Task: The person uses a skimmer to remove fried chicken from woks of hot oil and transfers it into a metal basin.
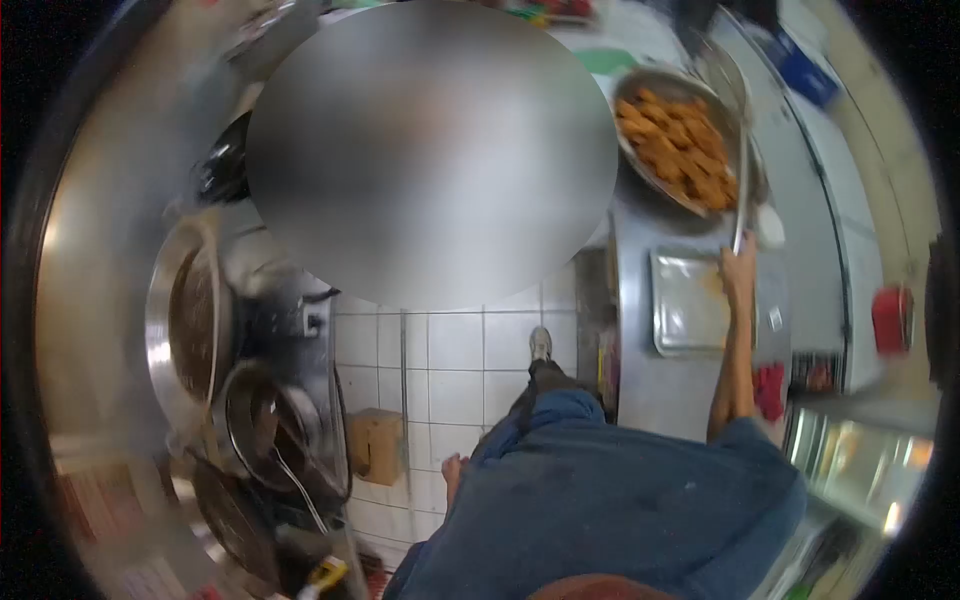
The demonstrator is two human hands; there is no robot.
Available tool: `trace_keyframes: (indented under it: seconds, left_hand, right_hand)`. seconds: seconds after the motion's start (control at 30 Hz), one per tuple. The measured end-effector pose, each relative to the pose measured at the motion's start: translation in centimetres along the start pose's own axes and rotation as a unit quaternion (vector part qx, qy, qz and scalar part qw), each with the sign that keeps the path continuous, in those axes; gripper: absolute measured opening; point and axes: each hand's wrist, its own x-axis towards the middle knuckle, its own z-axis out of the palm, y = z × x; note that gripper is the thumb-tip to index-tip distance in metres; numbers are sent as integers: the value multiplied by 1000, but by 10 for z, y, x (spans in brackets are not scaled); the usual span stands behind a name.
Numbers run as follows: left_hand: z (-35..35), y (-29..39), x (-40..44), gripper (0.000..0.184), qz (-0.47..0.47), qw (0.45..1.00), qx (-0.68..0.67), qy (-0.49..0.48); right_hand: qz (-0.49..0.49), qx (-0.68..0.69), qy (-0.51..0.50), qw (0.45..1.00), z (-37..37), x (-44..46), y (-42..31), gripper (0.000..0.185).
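Observation:
My right hand [738, 262] is closed round the long metal handle of a skimmer [743, 185], on the right-side counter. The skimmer's round head lies at the far end, beside a large metal bowl [640, 168] of browned fried pieces [680, 145]. Just below my right hand is a rectangular metal tray [685, 305], with an orange-brown smear on it. My left hand [453, 468] hangs low by my side, its fingers loosely apart and nothing seen in it.
On the left stand a wide metal wok [160, 320] with dark contents, a pot [235, 410] with a ladle [300, 490], and a dark pan [235, 525]. A cardboard box [377, 447] sits on the tiled floor [455, 395]. A blurred oval covers the upper middle.

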Motion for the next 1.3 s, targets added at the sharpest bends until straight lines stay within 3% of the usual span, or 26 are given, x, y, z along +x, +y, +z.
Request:
trace_keyframes:
  seconds: [0.03,0.1,0.17,0.23,0.3,0.33,0.37,0.4,0.43,0.5,0.57,0.6,0.67,0.7,0.77,0.8,0.87,0.97,1.0,1.07,1.13,1.17,1.23,1.3]
  left_hand:
    - [14,-20,11,34,42,999,-34,0]
    - [7,-49,-33,33,85,993,-56,62]
    - [-4,-73,-82,32,96,981,-105,132]
    - [-20,-89,-128,26,56,965,-158,202]
    - [-44,-114,-156,24,-1,947,-197,254]
    - [-64,-137,-160,27,-73,939,-236,239]
    - [-78,-182,-162,26,-20,937,-262,229]
    - [-87,-242,-157,25,33,932,-285,220]
    - [-96,-264,-160,24,39,920,-327,212]
    - [-111,-301,-177,23,-2,882,-429,196]
    - [-119,-314,-207,25,-93,816,-544,171]
    - [-124,-315,-220,25,-93,836,-510,178]
    - [-135,-304,-231,25,-95,877,-434,185]
    - [-140,-296,-230,26,-105,856,-462,207]
    - [-153,-277,-223,29,-122,811,-514,251]
    - [-160,-269,-216,30,-101,804,-525,262]
    - [-168,-260,-204,34,-64,787,-544,283]
    - [-176,-228,-221,51,37,801,-517,301]
    - [-179,-221,-217,41,13,777,-536,330]
    - [-182,-236,-210,41,25,804,-472,361]
    - [-172,-272,-199,40,26,805,-452,382]
    - [-167,-289,-195,40,26,805,-443,393]
    - [-165,-271,-232,39,-57,735,-545,398]
    - [-148,-288,-243,37,-100,699,-583,402]
  right_hand:
    - [-22,-13,22,999,10,8,21,56]
    - [-12,9,4,1000,14,-31,-43,58]
    - [107,239,-85,961,31,-62,-79,59]
    - [102,344,-145,922,49,-103,-123,48]
    - [37,377,-201,903,65,-147,-142,38]
    - [110,508,-250,817,42,-205,-210,31]
    - [186,614,-291,710,21,-257,-260,25]
    - [198,608,-294,711,14,-292,-290,23]
    - [199,659,-357,631,10,-322,-309,26]
    - [148,677,-498,522,24,-350,-312,29]
    - [187,670,-611,378,16,-396,-348,33]
    - [206,659,-656,304,10,-423,-368,35]
    - [202,598,-735,247,10,-467,-407,39]
    - [199,566,-770,217,13,-486,-427,41]
    - [228,516,-773,288,22,-523,-460,42]
    - [212,480,-772,359,15,-552,-488,42]
    - [-47,347,-786,510,13,-599,-537,36]
    - [-150,231,-792,544,39,-650,-598,35]
    - [-181,199,-789,553,51,-665,-619,38]
    - [-273,145,-755,578,84,-695,-655,47]
    - [-352,105,-768,525,112,-715,-688,58]
    - [-380,90,-753,529,130,-725,-703,57]
    - [-434,56,-721,537,166,-740,-722,57]
    - [-483,5,-705,519,182,-746,-734,64]
